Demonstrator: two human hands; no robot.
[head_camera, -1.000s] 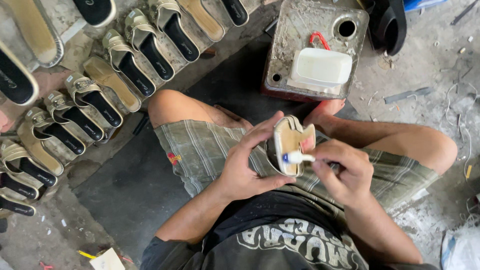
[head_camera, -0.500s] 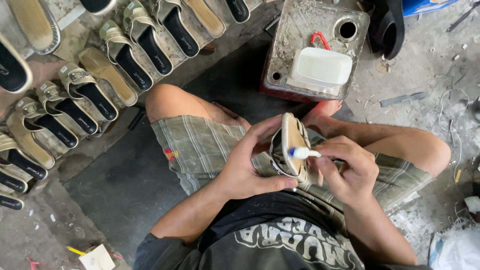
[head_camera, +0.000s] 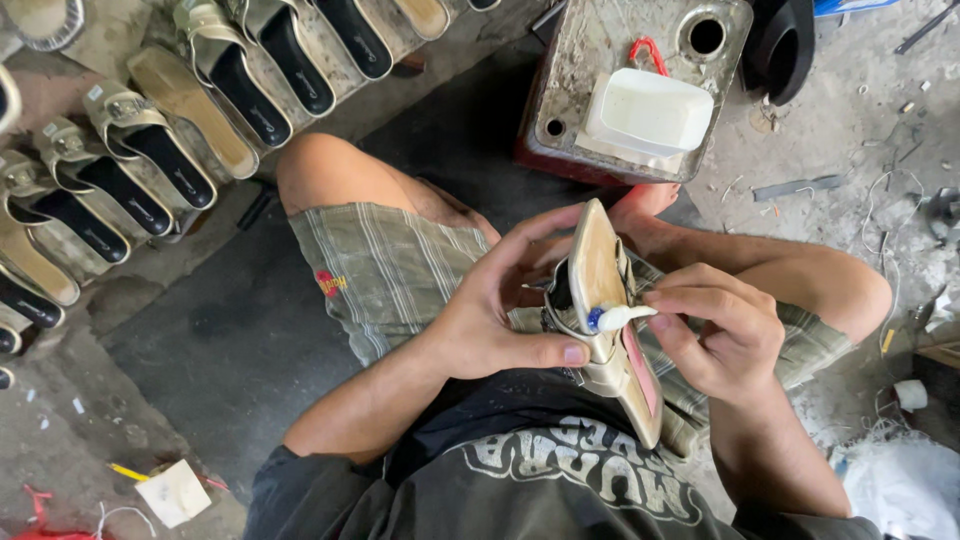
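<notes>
I sit cross-legged on the floor. My left hand grips a beige sandal held on edge over my lap, sole side turned toward me, thumb under its middle and fingers over the top. My right hand pinches a small white glue tube with a blue nozzle, its tip touching the sandal's side near the strap. The sandal's pink inner lining shows at its lower end.
Several finished sandals lie in rows on the floor at the left and top. A dirty metal can with a white plastic tub on top stands beyond my knees. Scraps and a paper piece litter the concrete.
The sandal has been turned from nearly flat-on to edge-on and tilted more upright. My right hand stays at its side with the tube.
</notes>
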